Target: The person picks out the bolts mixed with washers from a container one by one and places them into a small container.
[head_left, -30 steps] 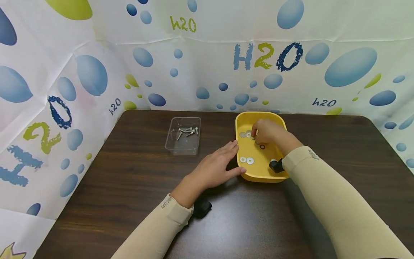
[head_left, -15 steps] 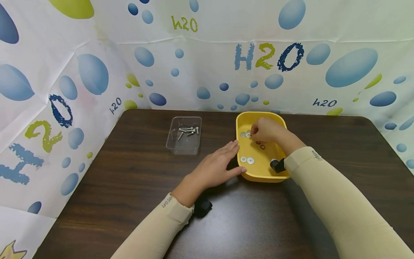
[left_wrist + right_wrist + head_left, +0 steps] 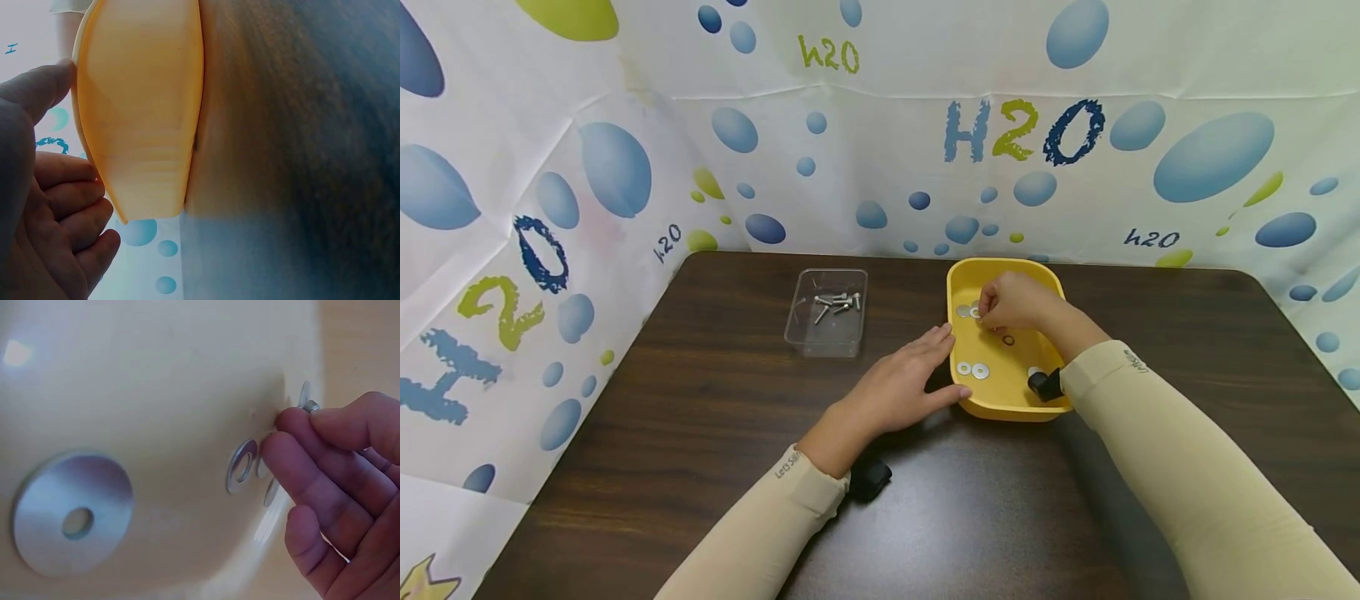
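My right hand [image 3: 1018, 302] is inside the yellow tray [image 3: 1006, 410], its thumb and index finger pinching a small metal screw [image 3: 312, 406]; only a short end of it shows. Flat metal washers lie around these fingertips, among them a washer [image 3: 242, 465] just beside them. A big washer [image 3: 74, 514] is nearest the right wrist camera. Two washers, one at the left wall [image 3: 963, 368] and a larger washer [image 3: 980, 372], sit toward the tray's near end. With fingers extended, my left hand [image 3: 898, 387] rests against the tray's left rim [image 3: 76, 94], thumb at the near corner.
Left of the tray stands a clear plastic box [image 3: 825, 342] with several metal screws [image 3: 837, 302] in it. Both are on a dark wooden table [image 3: 700, 433], in front of a white patterned backdrop [image 3: 880, 142].
The right hand has shifted slightly to the left over the tray floor, toward the washers by the left wall. The left hand stays at the rim.
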`<control>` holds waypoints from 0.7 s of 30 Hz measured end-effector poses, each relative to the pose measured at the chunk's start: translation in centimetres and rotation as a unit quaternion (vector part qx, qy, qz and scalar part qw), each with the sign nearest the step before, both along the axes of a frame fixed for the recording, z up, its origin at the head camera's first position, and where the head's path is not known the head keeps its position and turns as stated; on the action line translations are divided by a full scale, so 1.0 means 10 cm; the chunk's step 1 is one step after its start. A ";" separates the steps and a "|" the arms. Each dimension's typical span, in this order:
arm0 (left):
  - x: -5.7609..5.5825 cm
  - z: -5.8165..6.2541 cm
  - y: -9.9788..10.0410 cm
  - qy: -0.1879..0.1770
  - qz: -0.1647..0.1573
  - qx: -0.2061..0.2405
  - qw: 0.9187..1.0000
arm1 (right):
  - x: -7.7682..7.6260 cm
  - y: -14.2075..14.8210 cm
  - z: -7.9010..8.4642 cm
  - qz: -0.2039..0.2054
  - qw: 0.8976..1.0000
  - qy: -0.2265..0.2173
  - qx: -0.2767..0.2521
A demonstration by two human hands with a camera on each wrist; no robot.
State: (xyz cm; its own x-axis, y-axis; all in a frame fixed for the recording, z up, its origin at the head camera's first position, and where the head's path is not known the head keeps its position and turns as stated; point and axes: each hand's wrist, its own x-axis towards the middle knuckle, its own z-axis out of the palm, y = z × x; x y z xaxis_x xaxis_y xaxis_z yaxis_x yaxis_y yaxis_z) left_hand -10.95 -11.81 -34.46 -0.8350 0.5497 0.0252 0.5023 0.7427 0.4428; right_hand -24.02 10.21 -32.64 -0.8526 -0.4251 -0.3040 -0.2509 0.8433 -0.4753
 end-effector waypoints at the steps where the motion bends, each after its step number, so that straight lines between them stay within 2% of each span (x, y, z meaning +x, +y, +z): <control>1: 0.00 0.00 0.00 0.000 0.000 0.001 1.000 | 0.00 0.00 0.00 0.000 1.000 -0.001 0.004; 10: 0.00 0.01 -0.01 -0.002 0.001 -0.001 1.000 | 0.00 -0.08 0.07 0.051 0.997 -0.019 0.053; 17: 0.00 -0.01 0.00 -0.001 0.001 0.000 1.000 | 0.05 -0.14 0.10 0.080 0.988 0.014 0.130; 21: 0.00 -0.01 -0.01 0.002 0.002 0.000 1.000 | 0.06 -0.14 0.11 0.081 0.987 0.023 0.139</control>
State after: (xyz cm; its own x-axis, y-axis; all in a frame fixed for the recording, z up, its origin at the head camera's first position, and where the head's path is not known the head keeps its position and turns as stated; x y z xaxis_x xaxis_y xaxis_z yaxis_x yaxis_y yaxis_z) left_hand -11.00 -11.87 -34.59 -0.8366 0.5472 0.0283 0.5017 0.7442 0.4411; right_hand -23.42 8.81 -31.55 -0.7956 -0.4632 -0.3904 -0.4099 0.8862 -0.2162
